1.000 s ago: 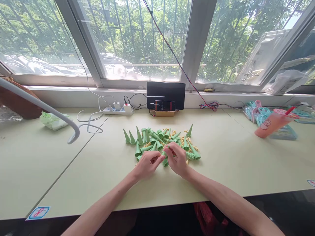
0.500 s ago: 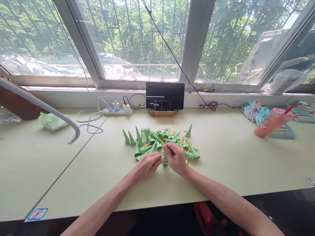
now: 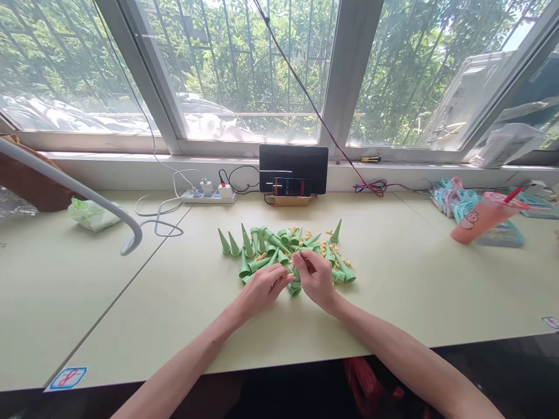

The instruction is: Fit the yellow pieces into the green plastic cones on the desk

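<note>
My right hand (image 3: 316,280) is closed, pinching a green plastic cone (image 3: 296,275) near its narrow tip; the wide end points down toward me. Beside it, my left hand (image 3: 265,286) is closed with a small yellow peg (image 3: 287,276) between thumb and fingertips, close against the cone's side. Whether peg and cone touch, I cannot tell. Just beyond both hands lies a pile of green cones (image 3: 273,238), some upright and others on their sides. Several loose yellow pegs (image 3: 343,262) are scattered among them, mostly on the right. My fingers hide part of the pile.
A phone (image 3: 292,187) leans on a small cardboard stand before a black tablet (image 3: 293,160). Left of it sits a power strip (image 3: 209,198) with white cables. A drink cup (image 3: 484,218) and teal-handled items (image 3: 463,203) stand right; a plastic bag (image 3: 94,216) lies left.
Both hands have shifted slightly to the right with the cone and the peg. The left hand's fingertips are a little higher beside the cone. The pile looks the same.
</note>
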### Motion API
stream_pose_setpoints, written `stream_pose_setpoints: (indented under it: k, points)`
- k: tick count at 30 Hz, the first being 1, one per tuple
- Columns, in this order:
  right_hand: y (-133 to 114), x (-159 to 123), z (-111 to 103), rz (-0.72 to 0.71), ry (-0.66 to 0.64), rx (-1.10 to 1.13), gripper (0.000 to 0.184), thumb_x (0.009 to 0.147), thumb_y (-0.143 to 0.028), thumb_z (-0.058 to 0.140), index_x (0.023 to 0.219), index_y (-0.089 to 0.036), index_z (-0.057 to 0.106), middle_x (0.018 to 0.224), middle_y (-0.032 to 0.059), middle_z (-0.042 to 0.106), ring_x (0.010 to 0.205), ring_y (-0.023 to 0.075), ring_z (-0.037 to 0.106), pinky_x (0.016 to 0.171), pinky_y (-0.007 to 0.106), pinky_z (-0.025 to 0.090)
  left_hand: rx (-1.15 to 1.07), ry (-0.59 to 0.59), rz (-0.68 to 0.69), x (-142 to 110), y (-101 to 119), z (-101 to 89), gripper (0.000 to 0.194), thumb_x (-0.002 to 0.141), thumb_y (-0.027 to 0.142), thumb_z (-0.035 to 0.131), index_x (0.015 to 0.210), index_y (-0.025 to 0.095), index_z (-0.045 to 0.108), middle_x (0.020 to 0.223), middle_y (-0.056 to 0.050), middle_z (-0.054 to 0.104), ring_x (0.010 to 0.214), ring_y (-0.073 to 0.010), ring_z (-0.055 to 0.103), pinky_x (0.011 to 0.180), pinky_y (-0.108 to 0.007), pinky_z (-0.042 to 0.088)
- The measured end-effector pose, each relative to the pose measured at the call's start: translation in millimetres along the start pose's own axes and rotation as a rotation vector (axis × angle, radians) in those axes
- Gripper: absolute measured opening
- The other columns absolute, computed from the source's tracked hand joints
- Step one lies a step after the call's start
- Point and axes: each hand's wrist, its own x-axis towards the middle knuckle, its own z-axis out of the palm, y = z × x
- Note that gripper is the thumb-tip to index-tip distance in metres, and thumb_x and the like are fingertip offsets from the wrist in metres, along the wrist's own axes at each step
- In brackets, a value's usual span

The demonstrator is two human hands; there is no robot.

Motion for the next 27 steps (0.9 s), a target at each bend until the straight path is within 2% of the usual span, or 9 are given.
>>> stream_pose_setpoints:
  k: [2,6,9,12,16,20,27]
  points:
    - [-0.3,-0.5,-0.2,-0.026,0.023,0.006,0.030,0.098,-0.030,0.052,0.070,-0.019,0.052,0.062,-0.0004,0.055,0.049,0.0091,0.043,0.045,0.022,0.035,-0.003,0.040,-0.026,1.0,0.4,0.1,0.030,0.101,0.032,0.046,0.074,0.018,0.052,0.068,0.002,0.048,0.058,-0.0102,0.042,0.056,-0.023,0.035]
    - [-0.7,-1.3,0.4,-0.100,0.084,0.024,0.024,0.099,-0.028,0.051,0.078,-0.019,0.057,0.072,0.0025,0.062,0.052,0.0094,0.049,0.047,0.022,0.041,-0.060,0.196,-0.103,2.8,1.8,-0.4,0.025,0.099,0.034,0.050,0.080,0.018,0.053,0.063,0.004,0.048,0.051,-0.0083,0.040,0.052,-0.021,0.035]
    - [-0.6,-1.2,0.5,-0.135,0.112,0.035,0.022,0.100,-0.027,0.049,0.083,-0.019,0.061,0.078,0.0041,0.064,0.053,0.0102,0.053,0.049,0.023,0.046,-0.126,0.271,-0.145,4.5,4.9,-2.7,0.034,0.099,0.037,0.047,0.071,0.018,0.048,0.056,0.005,0.043,0.047,-0.0078,0.036,0.047,-0.021,0.031]
    - [0.8,-1.7,0.3,-0.168,0.119,0.040,0.021,0.100,-0.027,0.048,0.085,-0.020,0.061,0.083,0.0057,0.066,0.055,0.0113,0.056,0.051,0.025,0.049,-0.204,0.189,-0.193,5.7,8.9,-4.8,0.047,0.101,0.041,0.041,0.060,0.017,0.046,0.049,0.004,0.044,0.044,-0.0081,0.038,0.047,-0.022,0.033]
    - [2.7,-3.5,0.3,-0.206,0.106,0.056,0.018,0.099,-0.024,0.050,0.086,-0.020,0.061,0.087,0.0070,0.067,0.056,0.0116,0.057,0.051,0.026,0.050,-0.436,0.027,-0.307,5.9,12.2,-4.6,0.056,0.101,0.048,0.036,0.059,0.016,0.054,0.046,0.003,0.049,0.037,-0.0074,0.045,0.045,-0.022,0.038]
    - [1.0,-5.0,0.6,-0.214,0.086,0.066,0.015,0.099,-0.023,0.050,0.089,-0.020,0.062,0.089,0.0068,0.066,0.053,0.0101,0.055,0.049,0.025,0.050,-0.587,0.010,-0.394,6.3,13.4,-4.9,0.059,0.099,0.055,0.036,0.064,0.014,0.060,0.050,0.001,0.055,0.034,-0.0073,0.048,0.038,-0.020,0.037]
    - [-2.6,-8.5,1.6,-0.231,0.070,0.062,0.015,0.099,-0.024,0.050,0.095,-0.021,0.064,0.090,0.0074,0.065,0.053,0.0106,0.056,0.047,0.026,0.051,-0.708,0.022,-0.474,7.9,16.0,-7.3,0.061,0.096,0.061,0.040,0.068,0.012,0.061,0.053,0.000,0.056,0.035,-0.0074,0.049,0.034,-0.018,0.036]
